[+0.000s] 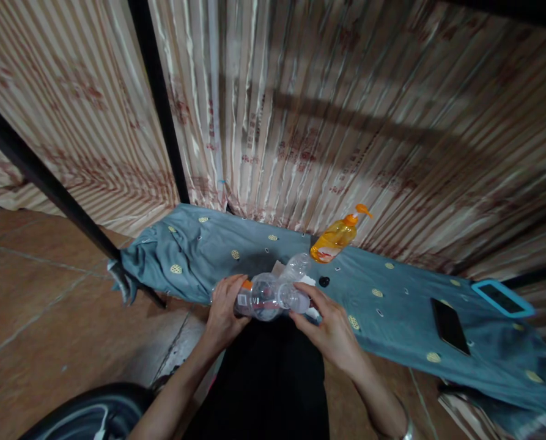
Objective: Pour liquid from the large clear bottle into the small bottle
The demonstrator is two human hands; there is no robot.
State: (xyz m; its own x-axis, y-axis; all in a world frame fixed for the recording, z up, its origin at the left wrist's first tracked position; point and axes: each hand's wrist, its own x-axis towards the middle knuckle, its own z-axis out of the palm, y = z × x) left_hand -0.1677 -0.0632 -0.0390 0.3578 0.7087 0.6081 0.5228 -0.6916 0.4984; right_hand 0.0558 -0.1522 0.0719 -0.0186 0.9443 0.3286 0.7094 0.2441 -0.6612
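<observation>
I hold a clear plastic bottle (266, 297) sideways over the near edge of a table draped in blue cloth (392, 287). My left hand (224, 308) is wrapped round its end with the orange cap and label. My right hand (330, 324) grips the other end with its fingers closed. A second clear bottle (296, 266) lies just behind it on the cloth, beside some white paper. A small black cap (324, 282) rests on the cloth near my right hand.
An orange pump bottle (337, 237) stands at the back against the striped curtain (346, 122). A black phone (450, 326) and a blue-framed tablet (502, 298) lie to the right. A black pole (47, 183) slants at left over a brown tiled floor.
</observation>
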